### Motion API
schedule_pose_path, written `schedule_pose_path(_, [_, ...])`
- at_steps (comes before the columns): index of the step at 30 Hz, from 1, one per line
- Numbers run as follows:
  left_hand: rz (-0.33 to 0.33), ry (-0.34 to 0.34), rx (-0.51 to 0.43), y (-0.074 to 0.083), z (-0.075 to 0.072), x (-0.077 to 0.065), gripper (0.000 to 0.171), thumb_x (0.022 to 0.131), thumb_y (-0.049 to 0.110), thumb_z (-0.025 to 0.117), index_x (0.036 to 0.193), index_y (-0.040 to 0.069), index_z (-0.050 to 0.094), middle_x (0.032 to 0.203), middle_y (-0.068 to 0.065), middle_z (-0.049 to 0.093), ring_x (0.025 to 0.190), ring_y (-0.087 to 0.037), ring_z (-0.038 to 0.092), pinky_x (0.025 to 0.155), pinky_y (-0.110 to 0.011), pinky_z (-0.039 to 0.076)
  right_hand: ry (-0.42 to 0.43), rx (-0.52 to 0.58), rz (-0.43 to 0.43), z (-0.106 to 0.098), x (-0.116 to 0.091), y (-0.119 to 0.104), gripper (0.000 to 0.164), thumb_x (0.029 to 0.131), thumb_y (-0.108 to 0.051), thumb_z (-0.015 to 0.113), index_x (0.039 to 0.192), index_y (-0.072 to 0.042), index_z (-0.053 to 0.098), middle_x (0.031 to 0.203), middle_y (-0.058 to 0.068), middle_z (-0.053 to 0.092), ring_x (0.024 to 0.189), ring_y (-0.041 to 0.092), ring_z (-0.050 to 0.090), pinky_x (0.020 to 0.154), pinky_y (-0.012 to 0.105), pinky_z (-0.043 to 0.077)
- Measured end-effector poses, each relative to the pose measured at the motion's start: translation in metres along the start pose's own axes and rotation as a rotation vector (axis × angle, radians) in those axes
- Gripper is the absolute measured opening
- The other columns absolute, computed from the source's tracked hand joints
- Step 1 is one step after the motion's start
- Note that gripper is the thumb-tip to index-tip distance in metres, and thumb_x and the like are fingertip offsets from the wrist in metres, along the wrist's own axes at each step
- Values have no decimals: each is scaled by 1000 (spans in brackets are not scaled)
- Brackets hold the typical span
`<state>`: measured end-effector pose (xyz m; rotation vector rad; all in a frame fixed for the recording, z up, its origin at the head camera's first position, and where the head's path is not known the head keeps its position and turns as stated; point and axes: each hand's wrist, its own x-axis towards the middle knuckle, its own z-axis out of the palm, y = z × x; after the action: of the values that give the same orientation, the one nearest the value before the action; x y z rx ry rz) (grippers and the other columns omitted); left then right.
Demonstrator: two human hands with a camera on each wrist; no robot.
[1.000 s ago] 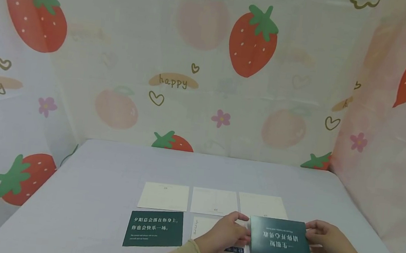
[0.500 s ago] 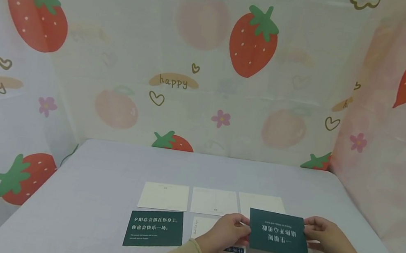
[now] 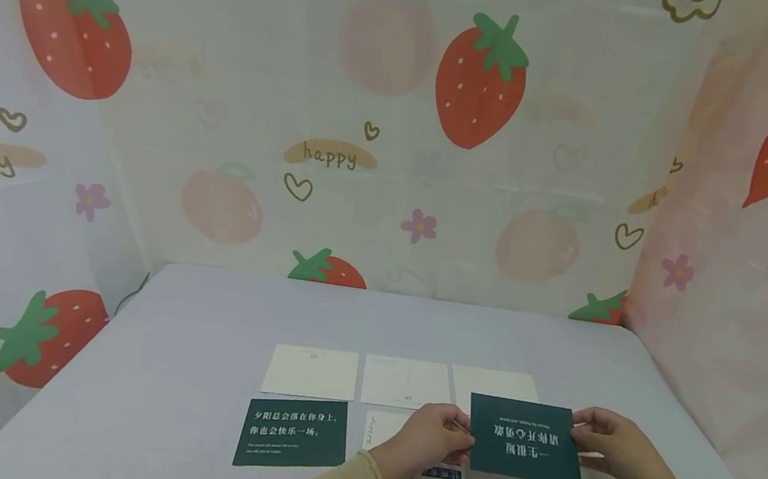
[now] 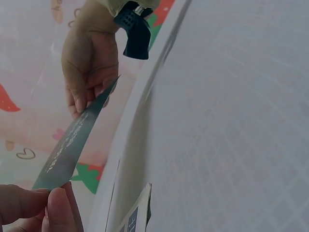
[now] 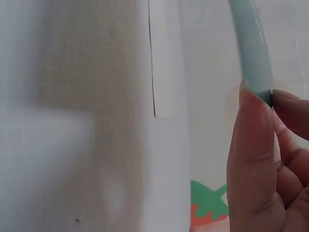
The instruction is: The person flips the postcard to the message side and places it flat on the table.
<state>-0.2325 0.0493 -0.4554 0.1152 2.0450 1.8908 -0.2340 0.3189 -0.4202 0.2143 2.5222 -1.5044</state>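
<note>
A dark green card [image 3: 524, 442] with white lettering, upside down in the head view, is held up between my two hands above the table. My left hand [image 3: 422, 442] pinches its left edge; in the left wrist view the thumb [image 4: 59, 208] presses near a corner. The opposite edge is pinched by my right hand [image 3: 621, 456], whose thumb [image 5: 253, 140] and fingertip meet on the card in the right wrist view. Beneath my left hand lies a white card [image 3: 382, 424] with a dark blue printed block, partly hidden.
Three cream cards, the left [image 3: 310, 372], middle [image 3: 404, 381] and right [image 3: 495, 384], form a row farther back. A second green card [image 3: 292, 433] lies at the left. Strawberry-printed cloth [image 3: 404, 117] walls surround the white table [image 3: 207, 315].
The green card has risen a little and shifted slightly left, its right side lifted with my right hand. My left hand keeps nearly the same place. The cards on the table have not moved.
</note>
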Motion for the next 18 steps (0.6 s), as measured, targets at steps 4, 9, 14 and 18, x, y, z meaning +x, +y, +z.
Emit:
schedule_pose_path(4, [1, 3, 5, 1, -1, -1, 12, 80, -1, 64, 87, 8, 61, 74, -3, 62, 64, -11, 61, 59, -24, 53, -6, 12, 2, 0, 0, 0, 27, 88, -11, 59, 108, 5, 53, 89, 7, 64, 83, 20, 61, 75, 41, 52])
schedule_pose_path(9, [19, 11, 28, 3, -2, -1, 10, 80, 1, 65, 86, 9, 61, 74, -2, 62, 63, -12, 61, 59, -25, 53, -17, 23, 0, 1, 0, 1, 28, 87, -13, 60, 108, 5, 53, 90, 8, 64, 83, 21, 61, 75, 40, 52])
schedule_pose_path(14, [38, 7, 33, 4, -4, 0, 8, 80, 4, 65, 85, 9, 61, 73, -2, 62, 64, -12, 61, 60, -25, 54, -16, 26, 3, 2, 1, 3, 21, 87, -9, 59, 103, 4, 56, 90, 8, 64, 82, 21, 60, 74, 39, 53])
schedule_pose_path(18, [40, 6, 22, 3, -6, 2, 5, 81, 6, 65, 85, 8, 62, 75, -3, 61, 66, -12, 61, 61, -25, 54, -25, 24, -16, 1, 1, 2, 18, 87, -9, 58, 100, 4, 57, 89, 7, 64, 81, 21, 60, 73, 39, 53])
